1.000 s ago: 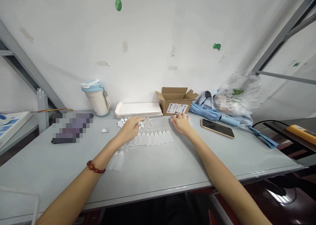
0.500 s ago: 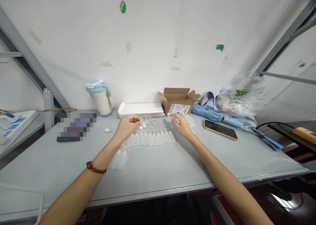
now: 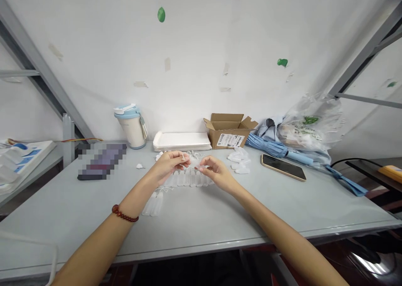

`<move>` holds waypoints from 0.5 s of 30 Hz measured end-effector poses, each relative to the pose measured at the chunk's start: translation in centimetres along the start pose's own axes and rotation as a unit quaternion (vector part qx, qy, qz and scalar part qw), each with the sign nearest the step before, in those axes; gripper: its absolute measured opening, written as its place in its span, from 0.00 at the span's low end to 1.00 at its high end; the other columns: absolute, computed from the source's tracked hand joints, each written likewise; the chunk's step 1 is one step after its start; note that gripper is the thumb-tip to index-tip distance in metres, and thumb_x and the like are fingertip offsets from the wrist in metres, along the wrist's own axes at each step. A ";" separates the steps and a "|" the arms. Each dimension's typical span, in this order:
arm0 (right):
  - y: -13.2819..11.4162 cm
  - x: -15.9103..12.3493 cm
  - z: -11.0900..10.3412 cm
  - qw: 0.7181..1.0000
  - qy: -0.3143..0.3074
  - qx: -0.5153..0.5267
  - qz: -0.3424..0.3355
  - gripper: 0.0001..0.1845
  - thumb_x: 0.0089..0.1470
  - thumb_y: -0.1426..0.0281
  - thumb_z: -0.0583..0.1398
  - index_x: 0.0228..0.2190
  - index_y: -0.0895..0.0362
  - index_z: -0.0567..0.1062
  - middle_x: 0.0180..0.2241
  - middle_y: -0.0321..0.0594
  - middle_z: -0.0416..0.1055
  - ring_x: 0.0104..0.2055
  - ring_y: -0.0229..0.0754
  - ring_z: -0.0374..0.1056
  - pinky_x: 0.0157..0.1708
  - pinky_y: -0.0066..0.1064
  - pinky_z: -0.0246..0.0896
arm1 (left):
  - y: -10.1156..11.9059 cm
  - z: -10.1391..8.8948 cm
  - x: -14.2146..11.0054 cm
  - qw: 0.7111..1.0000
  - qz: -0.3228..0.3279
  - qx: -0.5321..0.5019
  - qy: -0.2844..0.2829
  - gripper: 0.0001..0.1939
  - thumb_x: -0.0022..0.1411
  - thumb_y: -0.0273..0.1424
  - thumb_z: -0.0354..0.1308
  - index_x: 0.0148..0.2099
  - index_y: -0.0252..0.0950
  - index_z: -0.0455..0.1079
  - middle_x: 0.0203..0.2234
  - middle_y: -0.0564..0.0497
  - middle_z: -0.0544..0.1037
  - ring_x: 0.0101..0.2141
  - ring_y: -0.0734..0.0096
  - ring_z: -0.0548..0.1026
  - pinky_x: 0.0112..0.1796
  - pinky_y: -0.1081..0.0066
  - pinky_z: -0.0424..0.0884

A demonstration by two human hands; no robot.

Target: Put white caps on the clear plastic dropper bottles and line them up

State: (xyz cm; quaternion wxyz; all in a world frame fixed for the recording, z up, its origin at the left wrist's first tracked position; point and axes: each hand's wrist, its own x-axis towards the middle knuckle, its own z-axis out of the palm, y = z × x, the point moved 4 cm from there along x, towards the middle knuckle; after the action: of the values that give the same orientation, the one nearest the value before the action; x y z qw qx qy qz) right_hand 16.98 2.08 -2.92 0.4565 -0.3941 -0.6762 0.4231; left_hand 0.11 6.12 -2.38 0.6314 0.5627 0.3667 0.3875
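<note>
Left hand: grip pinching small white piece. Right hand just beside, fingertips bunched; cannot tell whether pinching anything. Corded translucent sleeves rowed on counter, partly behind hands; loose sleeves near cardboard box.

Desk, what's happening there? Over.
Left hand pinching small pale item; right hand, grip unclear. Oblong translucent plastic pieces lined up nearby. Open brown cardboard box behind, not blocking.
</note>
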 end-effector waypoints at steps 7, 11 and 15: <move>0.2 0.1 -0.2 1.000 0.009 -0.012 -0.010 0.09 0.52 0.63 0.59 0.30 0.56 0.68 0.29 0.35 0.66 0.32 0.37 0.63 0.32 0.29 0.56 | -0.2 0.4 0.0 0.999 -0.025 0.005 -0.027 0.12 0.52 0.38 0.63 0.29 0.32 0.71 0.26 0.50 0.74 0.28 0.73 0.69 0.30 0.71 0.63; 0.4 0.1 -0.2 1.000 0.013 -0.016 -0.011 0.09 0.51 0.64 0.60 0.29 0.56 0.68 0.28 0.35 0.67 0.32 0.37 0.63 0.32 0.29 0.55 | 0.1 0.6 -0.3 0.999 -0.024 0.018 -0.035 0.12 0.51 0.38 0.63 0.27 0.33 0.69 0.22 0.53 0.70 0.25 0.76 0.66 0.28 0.72 0.61; 0.8 0.0 0.0 1.000 0.010 0.003 -0.009 0.09 0.51 0.64 0.60 0.29 0.56 0.68 0.29 0.36 0.68 0.33 0.38 0.64 0.34 0.30 0.56 | 0.1 0.6 -0.5 0.998 -0.029 0.041 -0.025 0.12 0.50 0.37 0.64 0.30 0.34 0.70 0.20 0.55 0.68 0.24 0.77 0.65 0.30 0.72 0.61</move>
State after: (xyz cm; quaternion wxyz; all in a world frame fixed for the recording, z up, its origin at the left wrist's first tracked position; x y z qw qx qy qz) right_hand 17.05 2.37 -3.67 0.4680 -0.3907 -0.6744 0.4166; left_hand 0.47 5.44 -2.15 0.6273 0.5870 0.3827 0.3397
